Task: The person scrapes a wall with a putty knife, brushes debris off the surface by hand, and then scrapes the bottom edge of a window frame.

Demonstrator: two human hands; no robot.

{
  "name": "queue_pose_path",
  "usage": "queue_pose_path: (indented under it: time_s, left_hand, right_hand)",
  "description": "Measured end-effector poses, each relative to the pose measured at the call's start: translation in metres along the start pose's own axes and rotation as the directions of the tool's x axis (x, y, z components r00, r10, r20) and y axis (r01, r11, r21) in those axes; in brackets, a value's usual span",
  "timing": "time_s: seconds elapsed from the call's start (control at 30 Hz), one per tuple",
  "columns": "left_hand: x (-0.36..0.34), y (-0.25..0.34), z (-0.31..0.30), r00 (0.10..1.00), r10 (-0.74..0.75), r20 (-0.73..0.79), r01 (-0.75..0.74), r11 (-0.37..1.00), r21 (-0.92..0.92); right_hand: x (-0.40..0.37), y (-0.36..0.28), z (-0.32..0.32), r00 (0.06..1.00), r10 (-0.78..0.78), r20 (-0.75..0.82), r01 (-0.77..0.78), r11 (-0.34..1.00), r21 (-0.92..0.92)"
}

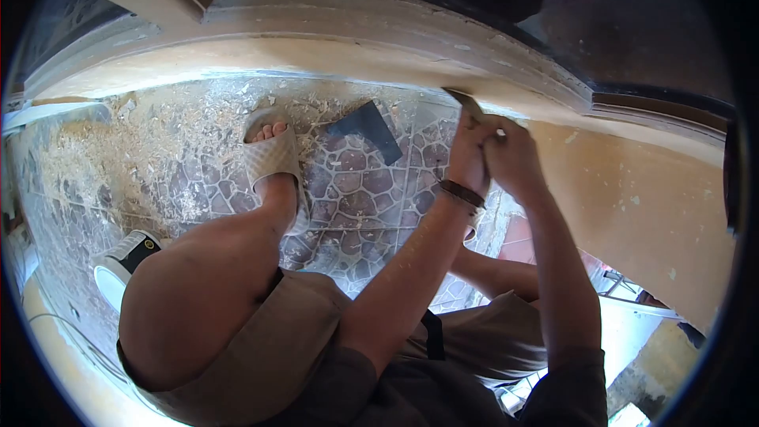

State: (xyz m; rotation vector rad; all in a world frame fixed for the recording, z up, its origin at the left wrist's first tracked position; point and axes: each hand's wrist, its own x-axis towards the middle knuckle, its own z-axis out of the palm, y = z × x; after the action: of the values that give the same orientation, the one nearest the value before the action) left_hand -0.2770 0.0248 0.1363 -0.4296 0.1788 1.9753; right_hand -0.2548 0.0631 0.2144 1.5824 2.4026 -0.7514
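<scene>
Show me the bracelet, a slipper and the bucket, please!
Bracelet (461, 193): head view, on the middle of its dark band.
Slipper (271, 158): head view, on its wide strap.
Bucket (134, 251): head view, on the dark label on its side.

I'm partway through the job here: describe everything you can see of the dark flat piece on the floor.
The dark flat piece is thin, blue-grey and straight-edged, with an angular outline; its material is unclear. It lies on the stone-patterned floor, right of the sandal and apart from it. Pale dust and bits mark its left part. The left hand and right hand don't touch it.
</scene>
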Motion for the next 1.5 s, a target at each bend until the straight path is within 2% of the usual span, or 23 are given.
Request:
queue_pose_path:
  time_s: [0.07,0.1,0.2,0.23,0.27,0.3,0.33,0.37,0.43,0.5,0.57,0.63,0.7,0.8,0.87,0.93,1.07,1.23,1.37,1.4,1.43,1.47,1.5]
  left_hand:
    - [0.002,0.017,-0.011,0.999,-0.032,-0.010,0.032,0.997,0.076]
    - [0.003,0.022,-0.015,0.999,-0.048,-0.017,0.050,0.992,0.116]
    - [-0.004,0.006,-0.003,0.999,0.029,-0.018,-0.024,0.975,0.220]
    - [-0.006,0.002,0.006,0.998,0.057,-0.018,-0.051,0.970,0.238]
    - [-0.008,0.001,0.014,0.999,0.028,-0.021,-0.025,0.990,0.136]
    - [-0.009,0.002,0.012,0.998,0.018,-0.055,-0.008,0.985,0.173]
    - [-0.004,0.006,0.005,0.997,0.017,-0.076,0.000,0.977,0.212]
    - [0.002,0.010,-0.002,0.996,0.027,-0.089,-0.003,0.967,0.257]
    - [0.005,0.003,-0.019,0.995,0.005,-0.097,0.006,0.994,0.111]
    - [0.002,-0.001,-0.013,0.990,-0.006,-0.139,0.014,0.998,0.061]
    - [0.001,-0.011,-0.008,0.989,-0.007,-0.147,0.007,1.000,0.004]
    - [0.001,-0.011,0.010,0.988,0.131,-0.077,-0.125,0.989,0.082]
    - [0.004,-0.009,-0.002,0.994,0.088,-0.069,-0.084,0.995,0.054]
    - [0.000,0.001,0.007,0.999,-0.027,-0.017,0.028,0.999,0.036]
    - [-0.005,0.008,-0.006,0.998,-0.065,-0.021,0.067,0.992,0.111]
    - [-0.020,0.016,0.010,0.995,-0.094,-0.042,0.097,0.992,0.084]
    - [-0.024,0.021,0.003,0.993,-0.105,-0.046,0.108,0.992,0.068]
    - [-0.017,0.012,0.000,0.989,-0.101,-0.108,0.106,0.993,0.042]
    - [-0.001,0.005,-0.019,0.990,-0.091,-0.103,0.106,0.984,0.146]
    - [0.000,0.006,-0.008,0.997,0.016,-0.075,0.019,0.896,0.443]
    - [0.000,0.007,0.002,0.991,0.123,-0.046,-0.056,0.715,0.697]
    - [0.017,-0.001,-0.030,0.996,-0.015,-0.089,0.049,0.916,0.397]
    - [0.022,-0.001,-0.026,0.983,-0.167,-0.076,0.171,0.984,0.051]
  right_hand:
    - [0.010,-0.001,0.025,0.999,0.046,0.004,-0.046,0.999,0.007]
    - [0.008,-0.001,0.026,1.000,0.013,-0.028,-0.011,0.999,0.044]
    - [-0.013,-0.003,0.009,0.994,-0.057,-0.094,0.067,0.992,0.107]
    - [-0.014,-0.006,0.004,0.998,-0.022,-0.067,0.031,0.990,0.138]
    - [-0.013,-0.008,-0.002,0.999,0.010,-0.045,-0.003,0.986,0.165]
    - [-0.013,-0.009,-0.007,0.999,0.044,-0.030,-0.037,0.981,0.192]
    - [-0.007,-0.007,0.000,0.998,0.012,-0.061,-0.008,0.998,0.065]
    - [-0.005,-0.010,0.009,0.995,0.089,-0.045,-0.086,0.995,0.053]
    - [-0.005,-0.002,0.022,0.997,0.059,-0.047,-0.058,0.998,0.025]
    - [-0.013,-0.015,-0.002,0.999,0.036,0.009,-0.036,0.999,0.028]
    - [-0.019,-0.019,-0.022,1.000,0.023,-0.004,-0.023,1.000,0.020]
    - [-0.023,-0.023,-0.032,1.000,0.014,-0.013,-0.014,1.000,0.018]
    - [-0.028,-0.022,-0.034,1.000,0.023,0.012,-0.023,1.000,0.018]
    - [-0.027,-0.007,-0.020,1.000,0.002,0.006,-0.003,0.990,0.142]
    - [-0.030,-0.017,-0.022,0.995,0.069,0.066,-0.082,0.972,0.219]
    - [-0.028,-0.016,-0.016,0.983,0.134,0.123,-0.167,0.932,0.320]
    - [-0.028,-0.019,-0.017,0.988,0.123,0.091,-0.148,0.922,0.359]
    - [-0.028,-0.016,-0.030,0.986,0.099,0.136,-0.133,0.954,0.268]
    - [-0.021,-0.006,-0.032,0.983,0.084,0.161,-0.114,0.976,0.185]
    - [-0.020,-0.007,-0.036,0.984,0.069,0.162,-0.092,0.986,0.139]
    - [-0.019,-0.010,-0.039,0.985,0.056,0.166,-0.072,0.993,0.094]
    - [-0.018,-0.012,-0.043,0.979,0.080,0.189,-0.097,0.992,0.082]
    - [-0.016,-0.017,-0.052,0.979,0.065,0.193,-0.082,0.993,0.080]
